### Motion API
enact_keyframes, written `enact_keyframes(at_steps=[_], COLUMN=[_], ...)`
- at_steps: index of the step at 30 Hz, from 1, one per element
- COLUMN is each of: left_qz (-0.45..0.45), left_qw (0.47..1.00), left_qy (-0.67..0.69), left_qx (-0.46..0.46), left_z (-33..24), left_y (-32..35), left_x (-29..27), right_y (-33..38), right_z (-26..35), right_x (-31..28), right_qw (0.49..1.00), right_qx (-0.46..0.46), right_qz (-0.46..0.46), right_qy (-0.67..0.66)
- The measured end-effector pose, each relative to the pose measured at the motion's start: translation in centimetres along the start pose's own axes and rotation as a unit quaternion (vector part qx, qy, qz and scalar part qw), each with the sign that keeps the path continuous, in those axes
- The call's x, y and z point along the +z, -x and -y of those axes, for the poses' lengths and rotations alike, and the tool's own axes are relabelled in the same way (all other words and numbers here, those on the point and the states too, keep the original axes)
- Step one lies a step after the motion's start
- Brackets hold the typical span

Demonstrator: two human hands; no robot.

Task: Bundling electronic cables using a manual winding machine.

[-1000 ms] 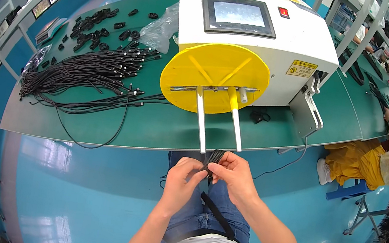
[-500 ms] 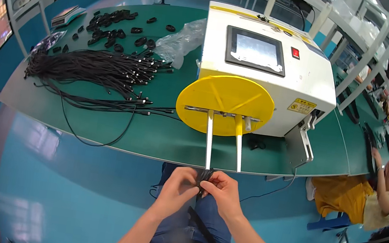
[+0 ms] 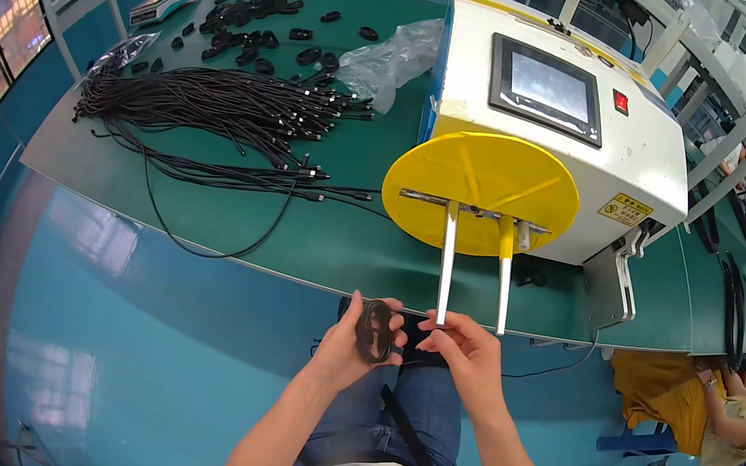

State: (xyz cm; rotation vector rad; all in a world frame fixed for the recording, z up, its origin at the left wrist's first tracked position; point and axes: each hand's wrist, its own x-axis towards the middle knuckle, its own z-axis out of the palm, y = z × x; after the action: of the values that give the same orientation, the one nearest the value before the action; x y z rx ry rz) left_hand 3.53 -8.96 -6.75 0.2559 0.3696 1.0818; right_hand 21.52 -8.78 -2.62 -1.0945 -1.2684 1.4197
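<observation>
A coiled black cable [image 3: 375, 332] rests in my left hand [image 3: 340, 349], whose fingers are wrapped round it in front of the table edge. To its right, my right hand [image 3: 470, 356] is pinched near the lower end of the white prong [image 3: 445, 273]. A small dark bit shows at those fingertips, too small to name. Above both hands stands the yellow disc [image 3: 459, 174] of a white winding machine [image 3: 583, 182]. A second prong [image 3: 503, 272], partly yellow, sticks out beside the first.
Many straight black cables [image 3: 208, 112] lie bundled on the green table [image 3: 311, 262], one looping toward its front edge. Behind them are several coiled cables [image 3: 241, 16] and a clear plastic bag [image 3: 389, 62]. A person in yellow [image 3: 659, 387] sits at the right.
My hands have moved apart. The coil, between both hands before, now lies in the left one, turned to show its loop. The view has shifted, so the table and machine appear further right.
</observation>
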Motion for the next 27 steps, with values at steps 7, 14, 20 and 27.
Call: enact_keyframes(at_steps=[7, 14, 20, 27], left_qz=[-0.14, -0.01, -0.093, -0.063], left_qw=[0.94, 0.978, 0.937, 0.936], left_qy=[-0.282, -0.185, -0.324, -0.345], left_qx=[0.129, 0.098, 0.092, 0.039], left_z=[0.0, -0.7, 0.3, 0.4], left_y=[-0.9, -1.3, -1.0, -0.4], left_x=[0.8, -2.4, -0.2, 2.6], right_y=[0.1, 0.3, -0.1, -0.7], right_z=[-0.7, -0.9, -1.0, -0.8], right_x=[1.3, 2.1, 2.2, 1.9], right_qw=[0.995, 0.995, 0.997, 0.991], right_qx=[0.009, 0.001, -0.015, 0.1], right_qz=[0.03, 0.041, 0.036, 0.036], right_qy=[0.09, 0.092, 0.067, 0.078])
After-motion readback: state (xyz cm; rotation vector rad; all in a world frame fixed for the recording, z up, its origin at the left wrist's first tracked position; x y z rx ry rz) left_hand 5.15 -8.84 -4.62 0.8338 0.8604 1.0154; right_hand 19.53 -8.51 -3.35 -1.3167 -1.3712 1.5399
